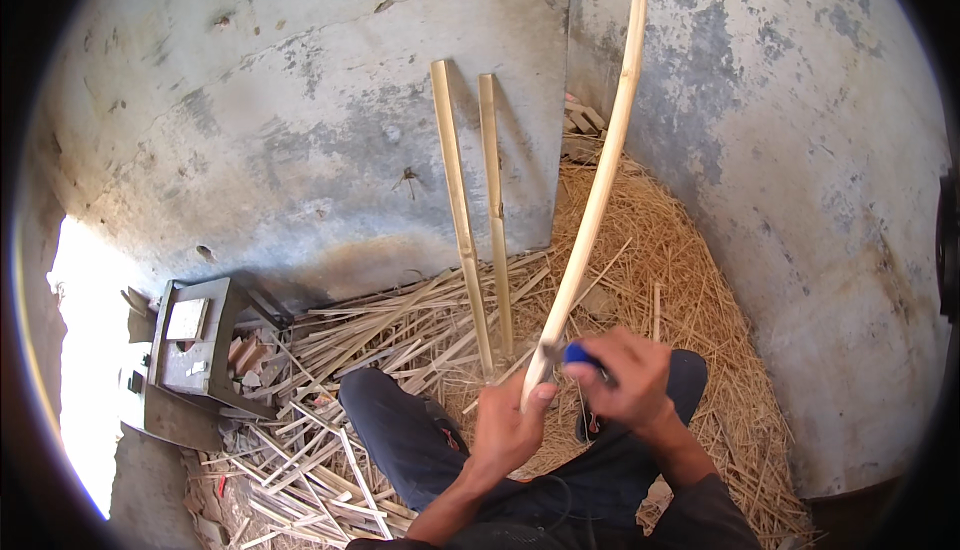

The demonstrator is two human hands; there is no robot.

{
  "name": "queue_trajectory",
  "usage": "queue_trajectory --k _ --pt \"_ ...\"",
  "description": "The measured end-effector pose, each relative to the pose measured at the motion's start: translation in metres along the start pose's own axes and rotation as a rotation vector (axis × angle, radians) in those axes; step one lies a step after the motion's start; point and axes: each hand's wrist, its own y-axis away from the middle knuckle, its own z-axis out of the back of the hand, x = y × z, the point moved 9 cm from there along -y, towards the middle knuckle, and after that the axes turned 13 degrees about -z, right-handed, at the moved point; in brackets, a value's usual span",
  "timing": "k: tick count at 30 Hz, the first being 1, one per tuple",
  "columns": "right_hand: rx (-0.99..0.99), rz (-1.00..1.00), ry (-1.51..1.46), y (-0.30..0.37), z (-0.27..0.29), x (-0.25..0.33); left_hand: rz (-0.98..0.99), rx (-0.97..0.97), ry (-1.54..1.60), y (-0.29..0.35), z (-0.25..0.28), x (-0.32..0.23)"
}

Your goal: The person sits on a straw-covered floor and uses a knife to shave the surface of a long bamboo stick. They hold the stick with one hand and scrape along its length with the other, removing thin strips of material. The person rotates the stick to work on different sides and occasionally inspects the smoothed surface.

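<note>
Grey concrete corner (330, 130), straw-strewn floor (690, 290). Left hand (505, 425) clenched around long bamboo strip's (598, 190) lower end; right hand (625, 380) closed on blue-handled tool (578, 353) against it. Beyond: two split strips (470, 210) leaning on wall, offcut pile (330, 410), grey box (190, 350) leftward.

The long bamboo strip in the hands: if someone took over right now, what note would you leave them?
Left hand: gripping the long bamboo strip near its lower end; the strip rises upward in front of the wall corner.
Right hand: closed on a blue-handled tool, held against the strip just above the left hand. Its blade is hidden.
Around: two shorter strips lean on the concrete wall; split slats and shavings cover the floor.
Done: many strips already lie split.
Left: the strip in hand is still being worked.
</note>
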Motion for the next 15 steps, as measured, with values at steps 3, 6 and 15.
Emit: queue_trajectory --k 3,6,15 --pt "-0.101 -0.051 -0.041 -0.017 0.015 -0.021 0.015 0.024 -0.036 0.010 -0.003 0.006" --pt "-0.120 -0.086 -0.021 -0.027 0.023 -0.033 0.046 0.032 -0.043 0.012 -0.003 0.007" --pt "-0.130 -0.298 -0.493 -0.019 0.018 -0.079 0.248 0.217 0.713 0.038 -0.039 0.057"
